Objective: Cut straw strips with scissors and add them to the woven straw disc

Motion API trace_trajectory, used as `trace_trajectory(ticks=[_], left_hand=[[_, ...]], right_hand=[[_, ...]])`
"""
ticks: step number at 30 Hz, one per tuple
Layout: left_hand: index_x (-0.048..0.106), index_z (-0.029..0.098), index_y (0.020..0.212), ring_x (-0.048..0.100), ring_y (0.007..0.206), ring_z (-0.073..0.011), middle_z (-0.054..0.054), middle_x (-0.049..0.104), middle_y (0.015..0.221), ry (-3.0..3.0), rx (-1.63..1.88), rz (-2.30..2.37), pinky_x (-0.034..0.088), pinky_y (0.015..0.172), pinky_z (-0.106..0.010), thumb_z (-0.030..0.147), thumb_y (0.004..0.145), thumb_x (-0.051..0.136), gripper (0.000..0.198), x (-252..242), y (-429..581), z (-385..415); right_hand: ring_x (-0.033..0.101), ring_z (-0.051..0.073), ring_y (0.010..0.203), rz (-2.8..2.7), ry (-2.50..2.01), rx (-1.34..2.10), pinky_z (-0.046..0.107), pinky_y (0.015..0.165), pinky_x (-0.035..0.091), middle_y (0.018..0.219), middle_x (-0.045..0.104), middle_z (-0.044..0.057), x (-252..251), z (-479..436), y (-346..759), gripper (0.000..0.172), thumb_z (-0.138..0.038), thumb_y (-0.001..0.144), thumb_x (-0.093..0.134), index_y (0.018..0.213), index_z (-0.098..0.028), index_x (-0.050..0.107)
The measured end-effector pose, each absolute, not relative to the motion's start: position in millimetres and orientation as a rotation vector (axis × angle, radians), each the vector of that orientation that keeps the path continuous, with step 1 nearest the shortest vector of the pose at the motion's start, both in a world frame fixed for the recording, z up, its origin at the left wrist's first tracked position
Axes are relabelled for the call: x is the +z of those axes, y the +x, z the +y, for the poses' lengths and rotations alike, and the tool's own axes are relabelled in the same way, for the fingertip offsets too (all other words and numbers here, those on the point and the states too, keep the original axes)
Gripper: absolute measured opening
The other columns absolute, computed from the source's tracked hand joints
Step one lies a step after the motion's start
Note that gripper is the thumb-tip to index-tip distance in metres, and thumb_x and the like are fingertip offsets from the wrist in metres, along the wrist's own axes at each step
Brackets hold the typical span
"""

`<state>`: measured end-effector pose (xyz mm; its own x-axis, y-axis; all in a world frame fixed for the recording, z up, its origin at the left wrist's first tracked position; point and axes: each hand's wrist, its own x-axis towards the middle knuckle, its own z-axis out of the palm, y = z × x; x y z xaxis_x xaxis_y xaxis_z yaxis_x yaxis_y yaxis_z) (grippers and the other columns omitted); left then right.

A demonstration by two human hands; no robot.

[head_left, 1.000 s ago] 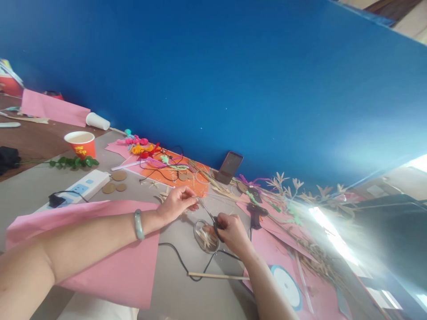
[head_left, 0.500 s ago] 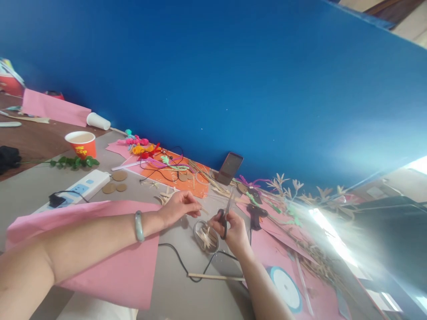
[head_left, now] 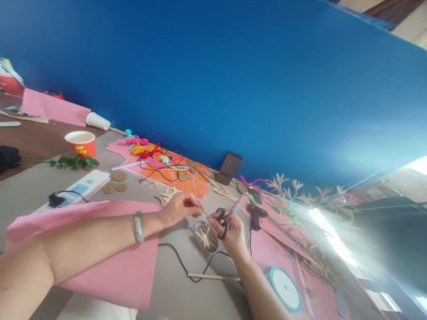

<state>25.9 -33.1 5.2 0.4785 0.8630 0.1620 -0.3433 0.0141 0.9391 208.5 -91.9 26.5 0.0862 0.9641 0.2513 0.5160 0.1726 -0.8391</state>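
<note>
The grey worktop [head_left: 187, 298] runs back to the blue wall [head_left: 200, 75] across the middle of the frame; at left its edge meets a brown surface [head_left: 30, 140], while its near edge is hard to make out. Bare room shows at lower centre, broken by a black cord [head_left: 176, 255] and a pale stick [head_left: 213, 277]. Pink paper [head_left: 116, 275] fills the lower left under the left forearm, and a ribbon roll [head_left: 286, 288] sits beside the right forearm, so that side is tighter. Just behind the right hand, a black glue gun [head_left: 255, 215] narrows the space.

At centre, the left hand [head_left: 182, 208] pinches a thin pale strip [head_left: 204, 212] between its fingertips; the right fingertips come to its other end, though whether they grasp it is unclear. The right hand [head_left: 233, 231] has its grip around the scissors [head_left: 228, 216], blades tilted toward the upper right. A small dish [head_left: 195, 238] of pale pieces lies just below.

A second ago the blades pointed to the upper left, at the left fingertips; now they are turned away, and the dish has stayed put.
</note>
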Motion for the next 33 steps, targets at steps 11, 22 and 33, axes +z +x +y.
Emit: trace_trajectory(ticks=[11, 22, 33], left_hand=[[0.058, 0.012, 0.081, 0.063, 0.066, -0.0128, -0.005, 0.066, 0.08, 1.185, 0.953, 0.593, 0.051, 0.064, -0.027, 0.024, 0.061, 0.078, 0.031, 1.7, 27.9, -33.2], [0.062, 0.01, 0.075, 0.059, 0.053, -0.0121, -0.004, 0.063, 0.059, 1.134, 0.674, 0.607, 0.048, 0.053, -0.024, 0.04, 0.066, 0.073, 0.033, 3.0, 29.8, -39.2], [0.062, 0.011, 0.068, 0.06, 0.057, -0.0116, -0.003, 0.063, 0.062, 1.043, 0.911, 0.681, 0.048, 0.055, -0.023, 0.033, 0.066, 0.073, 0.025, 14.7, 26.4, -34.5]], right_hand=[[0.054, 0.013, 0.059, -1.453, -1.437, 0.698, 0.025, 0.06, 0.045, 0.064, 0.062, 0.001, 22.4, -89.0, 209.9, 0.022, -0.033, 0.066, 0.071, 0.07, -0.018, 0.055], [0.057, 0.016, 0.063, -1.529, -1.471, 0.569, 0.027, 0.062, 0.045, 0.069, 0.065, 0.002, 16.5, -93.7, 205.1, 0.017, -0.033, 0.069, 0.066, 0.073, -0.018, 0.06], [0.05, 0.016, 0.065, -2.099, -1.731, 0.232, 0.03, 0.071, 0.036, 0.062, 0.058, -0.001, 40.9, -88.0, 226.3, 0.022, -0.038, 0.067, 0.064, 0.064, -0.02, 0.053]])
